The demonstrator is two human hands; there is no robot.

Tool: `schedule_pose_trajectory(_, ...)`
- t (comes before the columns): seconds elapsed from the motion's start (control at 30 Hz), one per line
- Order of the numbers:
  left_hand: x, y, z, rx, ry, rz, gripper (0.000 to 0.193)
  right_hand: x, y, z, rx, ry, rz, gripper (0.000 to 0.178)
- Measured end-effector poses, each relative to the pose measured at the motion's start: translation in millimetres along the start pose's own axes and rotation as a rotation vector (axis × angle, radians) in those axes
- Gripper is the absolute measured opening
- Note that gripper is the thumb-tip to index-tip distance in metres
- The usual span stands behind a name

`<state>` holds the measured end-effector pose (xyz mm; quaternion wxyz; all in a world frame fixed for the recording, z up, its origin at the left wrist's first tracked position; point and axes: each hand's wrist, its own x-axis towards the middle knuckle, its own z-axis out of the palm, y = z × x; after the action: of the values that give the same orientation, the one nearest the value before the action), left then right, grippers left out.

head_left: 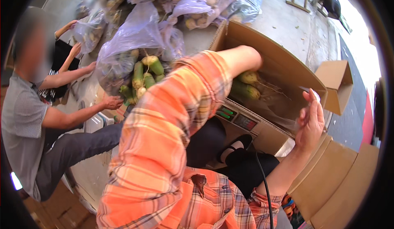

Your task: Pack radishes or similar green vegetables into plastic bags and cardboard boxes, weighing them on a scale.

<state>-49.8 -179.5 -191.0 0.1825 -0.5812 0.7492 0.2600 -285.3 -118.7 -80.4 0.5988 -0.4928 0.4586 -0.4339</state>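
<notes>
My left arm, in an orange plaid sleeve, reaches across into a tall cardboard box (283, 52). My left hand (251, 58) is at the box's left part, blurred, its fingers hidden. Just below it, green radishes (248, 90) with pale tops and thin roots lie in the box on clear plastic film (275, 106). My right hand (310, 124) is raised by the box's near right corner, fingers bent upward. A thin, pointed, blade-like thing (304, 88) shows at its fingertips. Left of my arm, more green radishes (147, 71) spill from an open purple plastic bag (133, 32).
A co-worker's hands (113, 102) hold the purple bag at left; another person's hands (74, 48) touch a filled bag. Several bags of radishes (197, 19) lie behind. A green-lit display panel (226, 112) stands before the box. Cardboard flaps (336, 171) spread at right; a black cable (264, 184) hangs near my lap.
</notes>
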Motion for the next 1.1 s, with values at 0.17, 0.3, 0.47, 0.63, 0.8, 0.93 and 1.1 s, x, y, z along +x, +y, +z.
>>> schedule_pose_trajectory(0.17,-61,8,-46,0.173,-0.256,-0.104,0.034,-1,-6,0,0.019,0.024,0.019,0.026)
schedule_pose_trajectory(0.3,-72,6,-20,0.241,-0.304,-0.027,0.048,0,-5,-2,0.027,0.011,0.023,0.025)
schedule_pose_trajectory(0.47,-90,14,10,0.564,-0.282,-0.094,0.026,0,-5,-8,0.039,0.017,0.028,0.025)
schedule_pose_trajectory(0.63,-121,12,-1,0.688,-0.202,0.078,0.019,1,-1,-8,0.062,0.0,0.029,0.024)
schedule_pose_trajectory(0.8,-153,-4,-42,0.451,0.361,0.346,0.021,0,-3,-8,0.075,0.024,0.0,0.024)
schedule_pose_trajectory(0.93,-170,-22,-70,0.235,0.582,0.303,0.033,4,-5,-16,0.203,0.095,-0.056,0.029)
schedule_pose_trajectory(1.1,-161,-23,-74,0.089,0.722,0.281,0.036,2,-7,-39,0.27,0.033,-0.109,0.034)
